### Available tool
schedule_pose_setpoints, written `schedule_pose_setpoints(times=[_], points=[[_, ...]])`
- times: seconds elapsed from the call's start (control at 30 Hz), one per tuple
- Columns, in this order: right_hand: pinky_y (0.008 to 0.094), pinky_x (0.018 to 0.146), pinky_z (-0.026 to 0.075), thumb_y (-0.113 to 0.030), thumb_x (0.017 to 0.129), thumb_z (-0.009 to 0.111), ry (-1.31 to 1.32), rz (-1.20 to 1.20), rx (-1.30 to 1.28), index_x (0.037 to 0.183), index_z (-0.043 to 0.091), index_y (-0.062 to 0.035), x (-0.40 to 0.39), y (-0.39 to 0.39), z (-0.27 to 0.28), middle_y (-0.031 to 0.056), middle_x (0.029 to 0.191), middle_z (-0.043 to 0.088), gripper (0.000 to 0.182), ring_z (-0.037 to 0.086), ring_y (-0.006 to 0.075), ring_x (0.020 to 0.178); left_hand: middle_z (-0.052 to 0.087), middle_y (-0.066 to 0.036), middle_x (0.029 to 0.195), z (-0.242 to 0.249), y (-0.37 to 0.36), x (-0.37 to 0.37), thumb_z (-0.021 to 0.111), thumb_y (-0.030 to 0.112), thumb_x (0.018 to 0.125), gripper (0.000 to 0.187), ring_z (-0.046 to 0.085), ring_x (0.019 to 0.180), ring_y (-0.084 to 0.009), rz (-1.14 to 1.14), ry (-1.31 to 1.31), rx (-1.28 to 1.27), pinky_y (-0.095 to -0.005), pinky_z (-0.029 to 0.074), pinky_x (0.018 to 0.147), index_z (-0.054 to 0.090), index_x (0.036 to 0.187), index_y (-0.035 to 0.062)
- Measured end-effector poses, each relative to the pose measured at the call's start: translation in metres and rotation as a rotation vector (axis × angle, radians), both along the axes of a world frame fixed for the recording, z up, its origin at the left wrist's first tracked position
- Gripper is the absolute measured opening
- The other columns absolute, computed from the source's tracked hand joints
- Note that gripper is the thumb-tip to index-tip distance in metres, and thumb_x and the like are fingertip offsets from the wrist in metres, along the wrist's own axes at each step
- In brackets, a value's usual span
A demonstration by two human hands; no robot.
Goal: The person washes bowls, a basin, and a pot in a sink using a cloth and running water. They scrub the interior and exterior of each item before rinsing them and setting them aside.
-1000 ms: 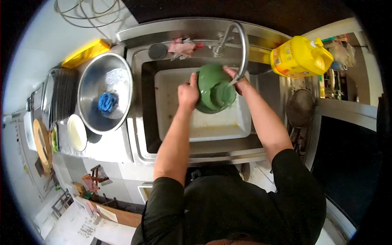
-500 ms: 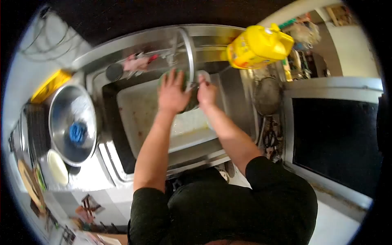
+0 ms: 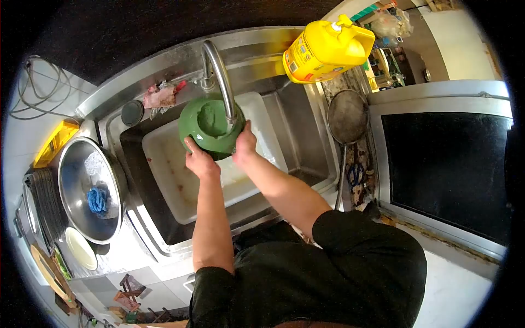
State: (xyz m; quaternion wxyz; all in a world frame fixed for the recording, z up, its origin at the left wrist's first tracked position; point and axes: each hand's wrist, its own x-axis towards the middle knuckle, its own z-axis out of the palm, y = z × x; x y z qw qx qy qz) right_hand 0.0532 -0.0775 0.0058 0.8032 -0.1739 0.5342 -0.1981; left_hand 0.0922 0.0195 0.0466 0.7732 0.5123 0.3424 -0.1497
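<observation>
Beneath the curved metal faucet [image 3: 219,76], I hold a round green pot [image 3: 191,117] with its wide opening facing up under the spout. My left hand [image 3: 201,162] grips the near left side, with its thumb up against the wall. My right hand [image 3: 245,143] is wrapped round the right side. The fingers under the pot are hidden. Below it, a white plastic tub [image 3: 164,186] with a few small dark specks sits in the steel sink [image 3: 292,126].
Left of the sink lies a steel bowl [image 3: 76,180] holding a blue scrubber [image 3: 97,200]. Pink cloths [image 3: 159,97] and a round dark lid [image 3: 132,113] rest on the back rim. A yellow jug [image 3: 322,52] stands back right, above a long-handled strainer [image 3: 348,116].
Both hands have shifted left and towards me, onto the pot's near sides. Its opening now shows under the spout. The left palm no longer lies over it.
</observation>
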Motion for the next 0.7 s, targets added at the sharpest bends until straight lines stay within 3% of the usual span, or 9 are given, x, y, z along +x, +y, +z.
schedule_pose_setpoints(times=[0.07,0.1,0.2,0.27,0.33,0.43,0.57,0.67,0.7], points=[[0.0405,0.092,0.046,-0.041,0.097,0.042,0.235,0.378,-0.116,0.121,0.056,-0.0017,0.002,-0.021,-0.007,0.0088,0.115,0.061,0.048,0.059,0.0243,0.1,0.061,-0.013,0.103,0.015,0.005,0.007,0.053,0.04,0.093,0.05,0.059,0.087,-0.0221,-0.041,-0.028,0.126,-0.0357,0.05,0.08,0.055,0.112,-0.0069],[0.0388,0.09,0.047,-0.038,0.095,0.047,0.015,0.374,-0.041,0.116,0.06,-0.0023,0.003,-0.03,-0.032,0.0086,0.112,0.063,0.043,0.06,0.0216,0.098,0.062,-0.012,0.101,0.006,0.011,0.009,0.053,0.039,0.093,0.049,0.058,0.086,-0.0208,-0.07,-0.079,0.117,-0.0352,0.049,0.078,0.056,0.109,-0.0067],[0.0356,0.087,0.049,-0.034,0.094,0.048,-0.041,0.521,0.03,0.109,0.063,-0.007,0.023,-0.04,0.056,0.0057,0.104,0.066,0.034,0.062,0.019,0.094,0.063,-0.009,0.086,0.01,0.014,0.007,0.054,0.037,0.094,0.044,0.053,0.074,-0.0161,-0.178,-0.222,0.231,-0.0323,0.046,0.068,0.06,0.093,-0.0063],[0.0351,0.083,0.05,-0.033,0.093,0.048,-0.394,0.799,0.029,0.106,0.064,-0.0097,0.023,-0.066,0.024,0.0036,0.1,0.067,0.031,0.063,0.0174,0.09,0.063,-0.009,0.079,0.022,0.019,0.007,0.054,0.036,0.094,0.043,0.052,0.069,-0.0157,-0.244,-0.332,0.301,-0.032,0.045,0.065,0.061,0.087,-0.0063],[0.0312,0.075,0.051,-0.042,0.095,0.045,-0.293,0.741,0.048,0.102,0.065,-0.0124,0.029,-0.066,0.042,0.0022,0.092,0.067,0.037,0.063,0.0168,0.083,0.057,-0.016,0.061,0.039,0.02,0.009,0.055,0.032,0.093,0.041,0.046,0.052,-0.021,-0.418,-0.494,0.649,-0.0364,0.043,0.055,0.059,0.076,-0.0049],[0.0275,0.077,0.047,-0.05,0.091,0.05,-0.224,0.778,-0.271,0.108,0.062,-0.0113,0.031,-0.047,0.074,0.0009,0.096,0.065,0.044,0.06,0.0135,0.084,0.057,-0.023,0.064,0.043,0.01,-0.004,0.06,0.03,0.089,0.04,0.054,0.054,-0.0424,-0.724,-0.813,0.841,-0.0448,0.045,0.051,0.051,0.066,-0.0003],[0.031,0.077,0.045,-0.053,0.088,0.054,0.073,0.795,-0.126,0.126,0.051,-0.0174,0.004,-0.03,0.098,-0.0022,0.1,0.059,0.052,0.056,0.0125,0.09,0.062,-0.014,0.07,0.054,0.0,-0.018,0.056,0.023,0.09,0.019,0.061,0.06,-0.0333,-0.995,-1.081,0.976,-0.0436,0.05,0.056,0.053,0.08,0.0074],[0.035,0.086,0.043,-0.037,0.09,0.058,-0.126,0.652,-0.296,0.132,0.043,-0.0155,-0.022,-0.009,0.09,-0.0001,0.106,0.055,0.049,0.053,0.0152,0.097,0.064,-0.012,0.088,0.048,-0.003,-0.025,0.053,0.012,0.084,0.007,0.062,0.064,-0.0303,-1.177,-1.229,1.055,-0.0408,0.052,0.057,0.051,0.087,0.006],[0.0342,0.088,0.042,-0.031,0.09,0.058,-0.199,0.577,-0.223,0.129,0.045,-0.0133,-0.024,-0.011,0.089,0.002,0.108,0.054,0.045,0.051,0.0157,0.1,0.063,-0.013,0.105,0.053,-0.005,-0.029,0.052,0.009,0.082,0.021,0.065,0.077,-0.0299,-1.279,-1.186,1.042,-0.0397,0.054,0.065,0.054,0.102,0.0039]])
